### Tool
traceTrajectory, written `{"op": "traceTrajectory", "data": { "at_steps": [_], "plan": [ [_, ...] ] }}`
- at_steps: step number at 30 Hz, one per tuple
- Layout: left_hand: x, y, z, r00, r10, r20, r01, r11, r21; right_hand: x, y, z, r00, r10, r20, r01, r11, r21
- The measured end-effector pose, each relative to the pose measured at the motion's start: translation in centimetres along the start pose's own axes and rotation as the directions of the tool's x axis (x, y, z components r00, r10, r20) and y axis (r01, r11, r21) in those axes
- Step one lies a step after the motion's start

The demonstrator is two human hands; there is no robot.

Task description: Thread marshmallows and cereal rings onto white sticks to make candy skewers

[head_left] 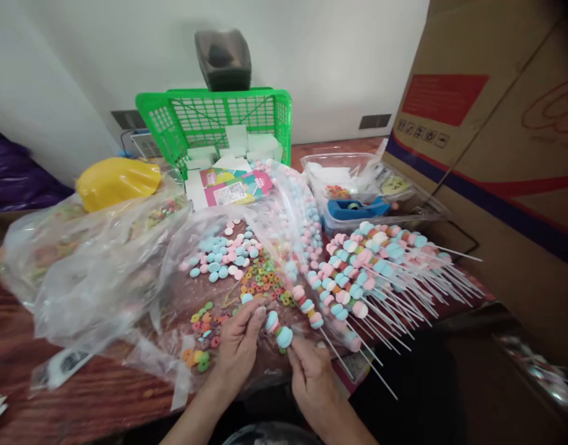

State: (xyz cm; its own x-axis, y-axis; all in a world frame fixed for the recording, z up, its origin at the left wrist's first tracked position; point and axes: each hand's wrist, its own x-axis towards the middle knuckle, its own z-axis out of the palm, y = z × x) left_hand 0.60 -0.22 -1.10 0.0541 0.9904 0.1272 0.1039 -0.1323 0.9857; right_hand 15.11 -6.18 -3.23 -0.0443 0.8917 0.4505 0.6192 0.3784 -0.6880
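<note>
Between my hands, near the table's front edge, is a short skewer of pink and blue candies [280, 329]. My right hand [310, 369] is closed on it at its lower end, just below a blue candy. My left hand [241, 339] pinches beside the upper end, with a blue candy [247, 298] showing above its fingers; what lies between those fingertips is hidden. Beyond them, loose blue, pink and white candies [223, 256] and colourful ring gummies [265, 279] lie on clear plastic. Many finished-looking candy skewers [362, 266] are piled at the right, white sticks pointing toward me.
Clear bags [102, 266] and a yellow object [119, 182] cover the left. Behind stands a green basket [284, 123] with white boxes. A clear tray [330, 224] holds a blue tape dispenser [358, 209]. A large carton [510, 161] rises at the right.
</note>
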Motion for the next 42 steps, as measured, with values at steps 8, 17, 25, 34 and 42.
{"op": "traceTrajectory", "data": {
  "at_steps": [8, 17, 25, 34, 42],
  "plan": [
    [-1.9, 0.3, 2.1, 0.992, 0.127, 0.017, -0.128, 0.990, 0.053, -1.1, 1.1, 0.4, 0.994, -0.070, -0.079, 0.068, 0.997, -0.033],
    [-2.7, -0.2, 2.6, 0.992, 0.112, 0.066, -0.119, 0.986, 0.113, -1.2, 1.4, 0.4, 0.989, -0.127, -0.070, 0.122, 0.990, -0.071],
    [-0.9, 0.4, -0.6, 0.995, 0.088, 0.053, -0.097, 0.975, 0.201, -0.6, 1.9, -1.0, 0.994, -0.064, -0.086, 0.057, 0.995, -0.076],
    [8.1, 0.3, -1.8, 0.864, 0.039, 0.503, -0.440, 0.547, 0.712, 0.1, 2.3, -3.1, 0.977, 0.001, -0.213, -0.012, 0.999, -0.053],
    [9.5, -0.8, -2.7, 0.950, -0.095, 0.297, -0.132, 0.740, 0.659, 0.2, 2.3, -3.6, 0.971, -0.036, -0.238, 0.021, 0.998, -0.064]
  ]
}}
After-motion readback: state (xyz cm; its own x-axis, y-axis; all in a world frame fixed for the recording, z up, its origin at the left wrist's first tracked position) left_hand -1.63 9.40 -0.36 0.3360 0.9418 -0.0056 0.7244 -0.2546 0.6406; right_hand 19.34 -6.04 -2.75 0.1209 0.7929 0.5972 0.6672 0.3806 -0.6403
